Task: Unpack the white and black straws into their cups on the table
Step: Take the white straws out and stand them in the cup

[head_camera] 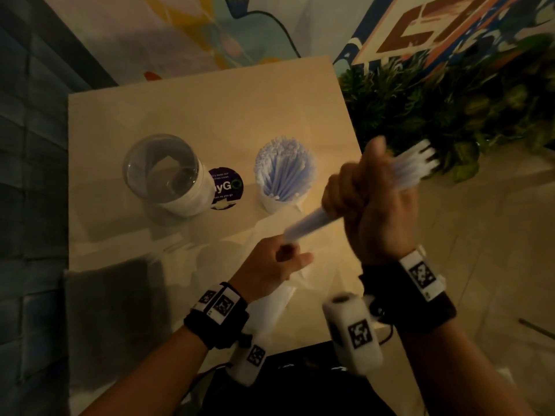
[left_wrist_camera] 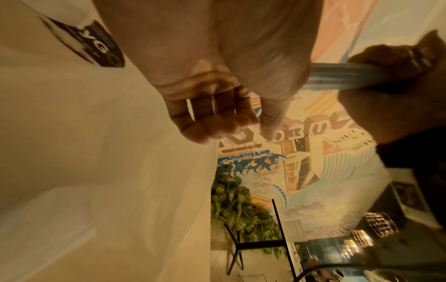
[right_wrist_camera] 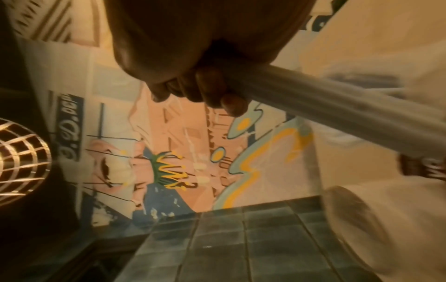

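1. The counter (head_camera: 210, 115) is a pale square top, with a painted wall behind it and dark tiles to its left.
2. A leafy green plant (head_camera: 450, 109) stands off the counter's right edge, behind the raised straws.
3. A clear cup (head_camera: 165, 172) stands upright on the counter's left part; it looks nearly empty, though the dim light hides what it contains.
4. A second cup (head_camera: 283, 178) stands upright to the right of the clear one, packed full of white straws whose tips fan out above its rim.
5. A round purple sticker (head_camera: 225, 187) lies flat on the counter between the two cups, just beside the clear one.
6. The right hand (head_camera: 372, 205) is held up over the counter's right edge, its fingers curled in a fist round a bundle of white straws (head_camera: 414, 166). The bundle is tilted, its upper ends pointing toward the plant and its lower end slanting down toward the left hand.
7. The left hand (head_camera: 273, 262) sits lower, above the counter's near part, with its fingers curled in and the thumb out. It meets the bundle's lower end, but blur hides whether it is pinching anything there.
8. A crumpled clear wrapper (head_camera: 279, 295) lies under the left wrist.
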The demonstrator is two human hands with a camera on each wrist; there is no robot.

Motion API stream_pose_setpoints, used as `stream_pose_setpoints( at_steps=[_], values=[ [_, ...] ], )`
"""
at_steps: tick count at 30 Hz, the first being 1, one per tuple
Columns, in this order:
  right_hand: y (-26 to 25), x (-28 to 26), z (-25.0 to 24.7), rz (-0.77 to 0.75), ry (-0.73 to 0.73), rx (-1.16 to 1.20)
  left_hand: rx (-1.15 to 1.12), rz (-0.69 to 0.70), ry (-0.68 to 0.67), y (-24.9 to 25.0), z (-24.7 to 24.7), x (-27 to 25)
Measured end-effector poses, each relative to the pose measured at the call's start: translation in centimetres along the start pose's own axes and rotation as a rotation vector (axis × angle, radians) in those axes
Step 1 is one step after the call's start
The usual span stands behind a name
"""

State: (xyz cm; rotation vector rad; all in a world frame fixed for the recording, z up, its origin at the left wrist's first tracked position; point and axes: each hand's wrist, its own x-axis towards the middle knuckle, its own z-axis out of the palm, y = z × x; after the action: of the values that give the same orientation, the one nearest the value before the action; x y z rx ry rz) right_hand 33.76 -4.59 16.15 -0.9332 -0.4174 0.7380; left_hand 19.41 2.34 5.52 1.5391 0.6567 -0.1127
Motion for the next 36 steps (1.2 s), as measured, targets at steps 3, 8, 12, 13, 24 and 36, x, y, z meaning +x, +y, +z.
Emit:
stream_pose_setpoints(
  at_steps=[3, 8, 12, 13, 24, 36],
  values=[
    [-1.6, 3.2, 0.9, -0.181, 0.037, -0.075, -0.055, -0.011, 0.086, -1.3, -1.1, -0.3],
    [1.6, 7.2, 0.9, -0.231, 0.095, -0.345, -0.073, -0.008, 0.215, -2.3, -2.9, -0.5],
    [5.9, 7.9, -0.2, -0.086, 0.118, -0.610, -0.077, -0.059, 0.347, -3.1, -4.1, 0.0],
    [6.5, 7.8, -0.4, -0.072, 0.105, -0.662, -0.052, -0.057, 0.391, -3.3, -4.4, 0.2],
    [6.6, 3.8, -11.7, 0.160, -0.233, -1.105, 0.105, 0.058, 0.371, -2.3, -6.8, 6.5],
    [10.8, 7.2, -10.8, 0.198, -0.376, -1.185, 0.236, 0.317, 0.235, -1.7, -8.3, 12.2]
  ],
)
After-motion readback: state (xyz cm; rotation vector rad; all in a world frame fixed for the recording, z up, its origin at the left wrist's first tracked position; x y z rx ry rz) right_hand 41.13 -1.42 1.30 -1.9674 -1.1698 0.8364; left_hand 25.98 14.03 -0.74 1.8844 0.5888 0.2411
